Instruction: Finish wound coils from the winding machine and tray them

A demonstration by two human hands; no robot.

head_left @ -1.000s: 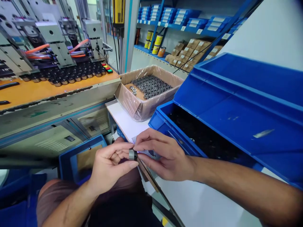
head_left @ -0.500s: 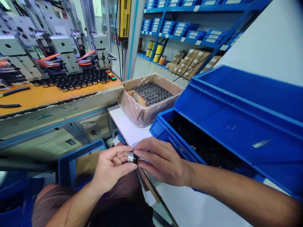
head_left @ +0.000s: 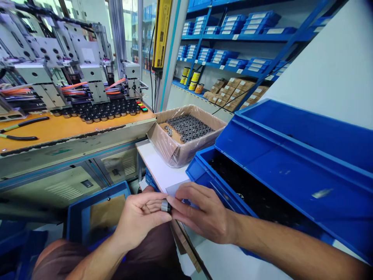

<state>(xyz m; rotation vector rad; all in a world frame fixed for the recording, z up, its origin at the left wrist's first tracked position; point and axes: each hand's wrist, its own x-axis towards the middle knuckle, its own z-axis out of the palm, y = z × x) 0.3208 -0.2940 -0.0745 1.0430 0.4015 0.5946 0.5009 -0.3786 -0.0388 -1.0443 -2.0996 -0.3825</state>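
My left hand (head_left: 142,217) pinches a small silver-and-black cylindrical part (head_left: 166,206) between thumb and fingers, over my lap. Its silver band faces left and its dark end faces right. From the right, the bent fingertips of my right hand (head_left: 204,212) close on the dark end. The fingers partly cover that end, so its detail is hidden. Both hands are just above the edge of a white table (head_left: 154,161).
A plastic-lined carton (head_left: 186,149) of metal parts stands behind my hands. Stacked blue bins (head_left: 279,171) crowd the right, the lower one holding dark parts. At left, an orange bench (head_left: 55,134) carries pliers (head_left: 23,126) and rows of black parts (head_left: 110,111) under machinery.
The view has tilted slightly upward, so the surroundings sit lower in the picture. Both hands stay together at the small cylindrical part, with the right fingers slightly shifted around its dark end.
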